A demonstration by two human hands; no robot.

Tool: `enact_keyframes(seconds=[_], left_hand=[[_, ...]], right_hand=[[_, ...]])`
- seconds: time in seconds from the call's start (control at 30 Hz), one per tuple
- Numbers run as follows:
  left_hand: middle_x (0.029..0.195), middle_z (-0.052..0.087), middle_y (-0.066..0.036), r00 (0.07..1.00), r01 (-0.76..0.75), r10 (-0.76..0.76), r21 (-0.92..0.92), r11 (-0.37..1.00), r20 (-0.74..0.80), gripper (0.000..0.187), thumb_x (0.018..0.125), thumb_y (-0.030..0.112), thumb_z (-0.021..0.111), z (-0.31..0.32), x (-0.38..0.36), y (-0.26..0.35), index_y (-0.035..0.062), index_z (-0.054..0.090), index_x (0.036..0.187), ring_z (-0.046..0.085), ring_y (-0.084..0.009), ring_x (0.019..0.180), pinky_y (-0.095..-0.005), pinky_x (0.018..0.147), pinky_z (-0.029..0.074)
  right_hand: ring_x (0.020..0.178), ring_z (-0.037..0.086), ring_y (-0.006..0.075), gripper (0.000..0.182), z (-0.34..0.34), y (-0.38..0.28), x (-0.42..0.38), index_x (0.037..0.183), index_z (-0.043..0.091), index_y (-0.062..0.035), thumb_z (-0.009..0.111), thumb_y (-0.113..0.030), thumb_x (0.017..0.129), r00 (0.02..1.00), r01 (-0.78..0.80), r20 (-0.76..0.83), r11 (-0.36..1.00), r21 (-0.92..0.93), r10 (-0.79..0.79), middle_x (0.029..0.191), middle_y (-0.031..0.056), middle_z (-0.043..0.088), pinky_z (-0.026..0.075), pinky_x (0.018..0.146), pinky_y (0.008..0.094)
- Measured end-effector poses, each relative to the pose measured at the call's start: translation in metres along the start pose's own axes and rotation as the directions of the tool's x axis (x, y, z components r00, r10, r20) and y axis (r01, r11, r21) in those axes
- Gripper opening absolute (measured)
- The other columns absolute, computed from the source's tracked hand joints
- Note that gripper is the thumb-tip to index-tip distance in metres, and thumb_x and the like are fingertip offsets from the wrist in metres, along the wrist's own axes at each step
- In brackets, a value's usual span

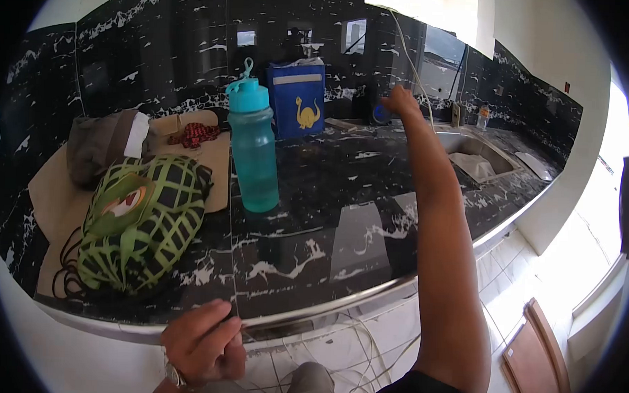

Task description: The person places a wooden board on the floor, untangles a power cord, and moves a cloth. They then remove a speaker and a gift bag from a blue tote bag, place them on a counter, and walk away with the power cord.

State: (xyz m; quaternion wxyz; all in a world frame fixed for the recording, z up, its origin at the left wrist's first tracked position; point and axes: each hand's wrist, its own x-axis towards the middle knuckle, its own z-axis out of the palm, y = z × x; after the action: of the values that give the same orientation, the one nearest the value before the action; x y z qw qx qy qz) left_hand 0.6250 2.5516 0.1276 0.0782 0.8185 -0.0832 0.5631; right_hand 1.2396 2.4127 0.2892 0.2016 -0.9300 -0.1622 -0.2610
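My right hand [399, 101] reaches far across the black marbled counter [306, 227] to its back wall. Its fingers are bent around the edge of a small blue round thing [381, 114] with a dark middle, which looks like a roll of tape. The hand hides part of it. Low in the view, my left hand [205, 342] hovers by the counter's front edge with loosely bent fingers and nothing visible in it. A watch [175, 373] is on that wrist. Nearest to the left hand lies a green and black drawstring bag [147, 225].
A teal water bottle [254, 153] stands upright mid-counter, before a blue bag with a yellow dinosaur [295, 102]. Cardboard [218, 183] holds a grey cloth bundle [105, 147] and red patterned cloth [194, 135]. Rightward are a sink [506, 164], a small bottle [483, 117] and a hanging cable [411, 61].
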Motion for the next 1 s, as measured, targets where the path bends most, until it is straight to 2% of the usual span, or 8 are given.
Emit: enact_keyframes(seconds=[0.13, 0.37, 0.7, 0.8, 0.9, 0.93, 0.97, 1.0], left_hand=[[0.092, 0.070, -0.018, 0.998, 0.050, -0.048, -0.047, 0.998, 0.052, 0.019, 0.093, 0.016, 0.058, -0.001, 0.011, 0.003, -0.0014, 0.066, 0.094, 0.070, -0.0313, 0.080, -0.0411, 0.071, 0.059], [0.087, 0.070, -0.020, 0.990, 0.072, -0.074, 0.015, 0.997, 0.118, 0.017, 0.087, 0.014, 0.062, -0.006, 0.015, 0.004, -0.0025, 0.066, 0.087, 0.071, -0.0334, 0.076, -0.0415, 0.070, 0.061], [0.091, 0.072, -0.011, 0.993, -0.071, 0.074, 0.033, 0.997, -0.090, 0.018, 0.069, 0.006, 0.063, -0.001, -0.001, -0.009, 0.0071, 0.071, 0.085, 0.071, -0.0241, 0.079, -0.0361, 0.073, 0.060], [0.091, 0.071, -0.014, 0.982, -0.075, 0.048, -0.142, 0.987, -0.181, 0.022, 0.072, -0.003, 0.060, -0.003, -0.004, -0.007, 0.0029, 0.069, 0.091, 0.069, -0.0253, 0.074, -0.0354, 0.067, 0.057], [0.096, 0.070, -0.014, 0.936, 0.084, -0.268, -0.596, 0.798, -0.228, 0.022, 0.079, -0.007, 0.060, -0.026, -0.028, 0.019, 0.0005, 0.070, 0.098, 0.067, -0.0241, 0.076, -0.0326, 0.063, 0.052], [0.098, 0.070, -0.014, 0.932, 0.119, -0.311, -0.654, 0.747, -0.185, 0.022, 0.081, -0.004, 0.061, -0.041, -0.039, 0.034, 0.0012, 0.069, 0.101, 0.067, -0.0235, 0.078, -0.0318, 0.065, 0.052], [0.099, 0.070, -0.013, 0.932, 0.138, -0.333, -0.712, 0.689, -0.141, 0.022, 0.083, -0.002, 0.063, -0.056, -0.052, 0.046, 0.0018, 0.069, 0.104, 0.067, -0.0229, 0.080, -0.0311, 0.067, 0.052], [0.101, 0.070, -0.013, 0.921, 0.207, -0.380, -0.721, 0.661, -0.084, 0.024, 0.084, 0.000, 0.064, -0.072, -0.072, 0.054, 0.0026, 0.068, 0.107, 0.067, -0.0223, 0.082, -0.0314, 0.068, 0.052]], right_hand=[[0.128, 0.047, 0.0462, 0.101, 0.053, 0.000, 0.042, 0.142, 0.038, -0.0069, 0.083, -0.054, 0.065, 0.982, -0.174, -0.059, 0.980, 0.101, 0.181, 0.139, 0.0284, 0.043, 0.044, 0.102, 0.0556], [0.127, 0.047, 0.0472, 0.106, 0.101, -0.006, 0.081, 0.146, 0.032, -0.0155, 0.083, -0.057, 0.062, 0.962, -0.260, -0.020, 0.932, 0.252, 0.274, 0.141, 0.0301, 0.040, 0.043, 0.100, 0.0596], [0.115, 0.061, 0.0368, 0.109, -0.043, -0.047, 0.035, 0.136, 0.039, 0.0122, 0.082, -0.052, 0.058, 0.996, 0.069, -0.071, 0.969, 0.238, -0.053, 0.124, 0.0278, 0.060, 0.050, 0.094, 0.0429], [0.101, 0.060, 0.0202, 0.076, -0.150, -0.067, -0.057, 0.125, 0.063, -0.0111, 0.069, -0.065, 0.072, 0.991, 0.021, 0.103, 0.846, 0.533, -0.090, 0.125, 0.0155, 0.058, 0.050, 0.080, 0.0359], [0.121, 0.056, 0.0270, 0.097, -0.240, -0.066, -0.162, 0.147, 0.038, -0.0069, 0.063, -0.070, 0.078, 0.852, 0.364, -0.004, 0.587, 0.723, -0.523, 0.133, 0.0170, 0.055, 0.045, 0.102, 0.0371], [0.072, 0.064, 0.0252, 0.047, -0.258, -0.105, -0.251, 0.113, 0.060, 0.0041, 0.064, -0.036, 0.088, 0.917, 0.319, -0.209, 0.310, 0.896, -0.340, 0.093, 0.0180, 0.064, 0.052, 0.055, 0.0368], [0.107, 0.061, 0.0337, 0.071, -0.275, -0.102, -0.307, 0.129, 0.051, 0.0074, 0.062, -0.046, 0.083, 0.905, 0.297, -0.128, 0.387, 0.873, -0.406, 0.121, 0.0245, 0.058, 0.054, 0.083, 0.0457], [0.113, 0.060, 0.0340, 0.077, -0.274, -0.108, -0.360, 0.131, 0.049, 0.0088, 0.064, -0.048, 0.081, 0.809, 0.387, -0.154, 0.317, 0.866, -0.568, 0.125, 0.0261, 0.056, 0.053, 0.090, 0.0468]])
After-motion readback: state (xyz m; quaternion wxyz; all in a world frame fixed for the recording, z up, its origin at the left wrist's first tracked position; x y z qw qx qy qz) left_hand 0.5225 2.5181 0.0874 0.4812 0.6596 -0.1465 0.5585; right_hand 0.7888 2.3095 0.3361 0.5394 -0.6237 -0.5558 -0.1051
